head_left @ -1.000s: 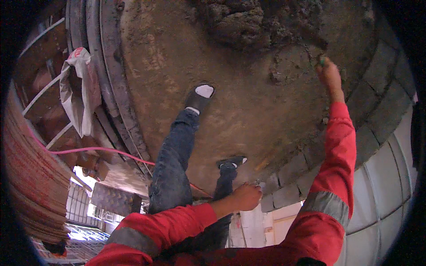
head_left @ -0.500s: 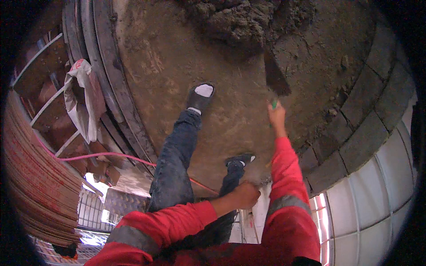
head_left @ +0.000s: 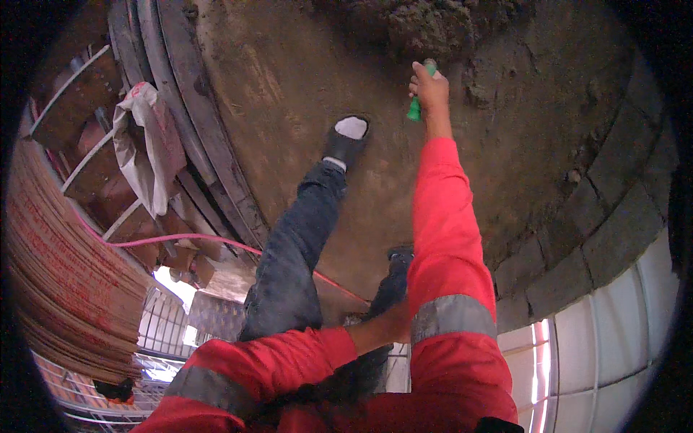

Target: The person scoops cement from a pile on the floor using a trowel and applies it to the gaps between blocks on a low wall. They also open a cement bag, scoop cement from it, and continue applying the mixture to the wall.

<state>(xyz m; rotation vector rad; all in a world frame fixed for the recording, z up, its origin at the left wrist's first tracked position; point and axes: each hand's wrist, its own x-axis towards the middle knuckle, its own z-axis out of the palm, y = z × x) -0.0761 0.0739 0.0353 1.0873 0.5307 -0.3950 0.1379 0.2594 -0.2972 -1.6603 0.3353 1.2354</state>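
My right hand (head_left: 432, 92) is closed around the green handle (head_left: 413, 110) of a trowel. The arm reaches far forward, and the trowel's blade cannot be made out against the dark mortar heap (head_left: 426, 29) at the top of the view. Lower down, my left hand (head_left: 393, 323) lies across my body, partly behind my right sleeve. Its fingers are hidden. Below the heap spreads a brown, mortar-smeared floor (head_left: 303, 79), where my left foot stands in a dark slipper.
Dark grey blocks (head_left: 603, 252) line the right side beside pale panels (head_left: 621, 310). Long dark beams (head_left: 184, 94) run along the left, near a white sack (head_left: 148, 151). A pink hose (head_left: 180, 237) crosses behind my leg. Stacked brown sheets (head_left: 65, 267) stand at far left.
My right hand has moved forward and slightly left with the trowel, up to the heap. The blade, plain before, is now lost from sight. My left hand has slipped behind the right sleeve.
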